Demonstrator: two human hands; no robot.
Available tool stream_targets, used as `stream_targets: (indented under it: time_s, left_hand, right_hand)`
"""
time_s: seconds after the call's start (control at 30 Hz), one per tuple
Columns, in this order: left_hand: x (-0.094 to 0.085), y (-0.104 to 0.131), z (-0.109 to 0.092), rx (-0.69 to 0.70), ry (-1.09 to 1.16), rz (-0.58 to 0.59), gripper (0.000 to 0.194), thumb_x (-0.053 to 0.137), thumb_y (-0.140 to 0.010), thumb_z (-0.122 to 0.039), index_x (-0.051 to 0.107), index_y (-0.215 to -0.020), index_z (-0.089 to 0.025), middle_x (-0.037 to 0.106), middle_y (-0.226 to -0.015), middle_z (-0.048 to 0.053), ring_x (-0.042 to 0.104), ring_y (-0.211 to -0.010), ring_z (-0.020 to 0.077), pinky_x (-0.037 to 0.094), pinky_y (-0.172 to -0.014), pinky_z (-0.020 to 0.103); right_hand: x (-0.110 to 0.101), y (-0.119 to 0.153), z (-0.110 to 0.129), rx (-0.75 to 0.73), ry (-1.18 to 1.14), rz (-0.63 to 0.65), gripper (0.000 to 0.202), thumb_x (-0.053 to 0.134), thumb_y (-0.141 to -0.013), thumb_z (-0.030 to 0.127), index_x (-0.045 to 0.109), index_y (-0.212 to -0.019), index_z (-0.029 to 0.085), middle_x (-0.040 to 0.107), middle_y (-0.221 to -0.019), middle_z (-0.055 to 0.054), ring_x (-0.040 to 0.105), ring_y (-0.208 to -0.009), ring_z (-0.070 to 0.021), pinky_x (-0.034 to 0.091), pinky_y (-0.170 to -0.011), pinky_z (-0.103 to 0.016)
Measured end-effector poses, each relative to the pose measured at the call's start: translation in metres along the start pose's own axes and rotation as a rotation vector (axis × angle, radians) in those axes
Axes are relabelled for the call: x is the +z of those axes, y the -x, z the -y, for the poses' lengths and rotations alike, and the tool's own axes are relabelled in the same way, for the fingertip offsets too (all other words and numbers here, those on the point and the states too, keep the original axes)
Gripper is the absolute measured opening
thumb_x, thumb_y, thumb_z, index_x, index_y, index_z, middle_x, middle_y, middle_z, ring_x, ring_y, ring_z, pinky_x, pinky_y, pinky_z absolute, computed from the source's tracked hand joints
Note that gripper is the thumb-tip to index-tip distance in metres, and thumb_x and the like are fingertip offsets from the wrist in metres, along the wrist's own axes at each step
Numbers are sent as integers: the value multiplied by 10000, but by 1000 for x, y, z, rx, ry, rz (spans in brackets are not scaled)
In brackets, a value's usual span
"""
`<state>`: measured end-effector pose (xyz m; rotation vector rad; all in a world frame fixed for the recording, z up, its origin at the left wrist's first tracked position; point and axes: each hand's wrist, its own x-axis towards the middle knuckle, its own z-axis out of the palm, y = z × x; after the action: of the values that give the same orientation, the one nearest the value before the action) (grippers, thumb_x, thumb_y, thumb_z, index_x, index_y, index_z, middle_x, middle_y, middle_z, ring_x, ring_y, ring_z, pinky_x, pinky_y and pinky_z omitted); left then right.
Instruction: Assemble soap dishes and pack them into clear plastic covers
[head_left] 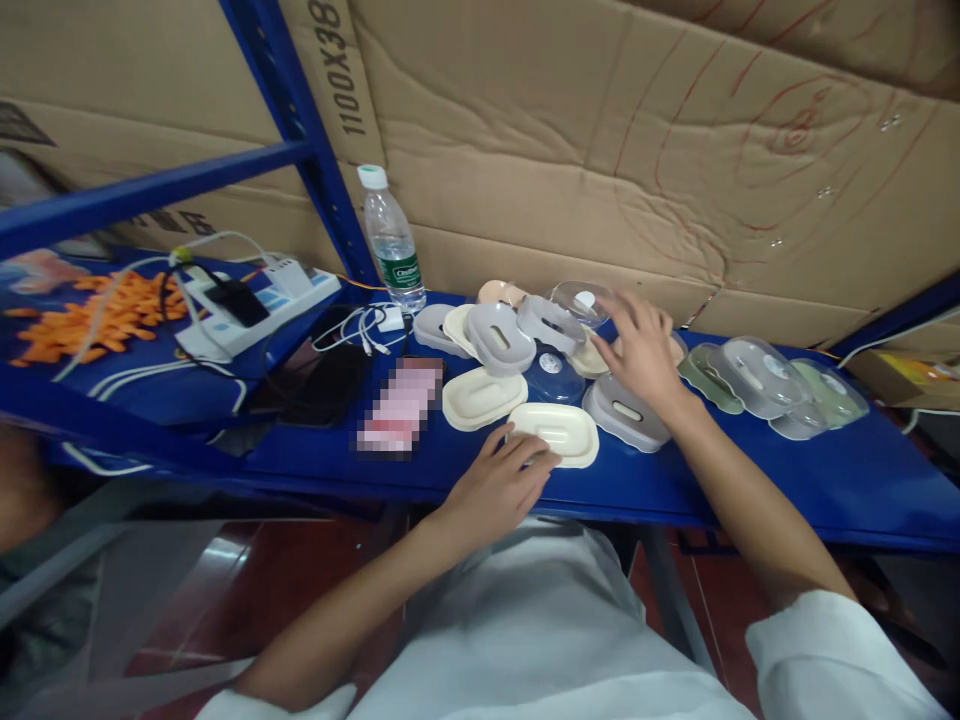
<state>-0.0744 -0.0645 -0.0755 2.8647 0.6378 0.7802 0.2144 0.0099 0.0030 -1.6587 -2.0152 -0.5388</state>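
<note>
My left hand (504, 482) rests at the near edge of a cream oval plastic dish (562, 433), its fingers loosely bent over the left rim. A second cream dish (484, 398) lies just behind and to the left. My right hand (641, 345) reaches over the back of the pile, fingers spread, close to a clear lid with a white label (577, 300); whether it touches the lid is unclear. Under its wrist is a grey slotted dish (626, 412). More grey slotted pieces (501, 338) and another clear lid (553, 376) lie between the hands.
Green dishes and clear lids (765, 375) are stacked at the right. A phone with a blurred screen (401, 408), a water bottle (394, 245), a white cable (367, 328) and a power strip (255, 310) stand left. Orange pieces (97, 315) lie farther left. Cardboard (525, 150) walls the back.
</note>
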Motion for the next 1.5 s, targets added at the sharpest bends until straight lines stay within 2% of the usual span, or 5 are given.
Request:
stream_targets:
  time_s: [0.13,0.43,0.67,1.03,1.5]
  left_hand:
    - [-2,0,-1,1,3,14,285,506,-1069,-165,637,-1319,-207,708,-1266,92,652,-1260,244,364,-1237,513]
    - [0,0,0,3,7,8,266,495,-1084,-186,637,-1308,-204,712,-1252,84,656,-1236,238,368,-1227,509]
    - [-1,0,-2,-5,-5,11,286,488,-1089,-189,638,-1331,-206,710,-1267,90,651,-1251,236,369,-1230,513]
    - [-2,2,-2,0,0,12,269,498,-1092,-213,634,-1324,-220,711,-1256,79,650,-1235,230,365,-1236,503]
    - [1,2,-1,4,-6,-20,262,520,-1085,-208,643,-1316,-214,722,-1260,77,662,-1229,239,369,-1222,511]
  right_hand:
    - [-29,54,4,-35,-67,193,424,477,-1101,497,704,-1322,215,749,-1337,-136,675,-1274,-337,492,-1107,-523]
    - [-48,135,-12,-69,-12,398,430,472,-1117,430,655,-1437,208,750,-1375,-120,713,-1256,-297,518,-1063,-486]
    - [-58,79,-11,-103,-103,215,446,452,-1107,475,696,-1380,221,773,-1315,-125,717,-1198,-342,479,-1061,-520]
    - [2,-67,20,-211,-95,155,401,441,-1083,278,696,-1374,170,688,-1469,-143,602,-1363,-346,384,-1127,-531]
    - [-43,141,-18,-111,-98,375,447,541,-1072,519,671,-1431,287,682,-1484,-113,671,-1326,-356,572,-1044,-577]
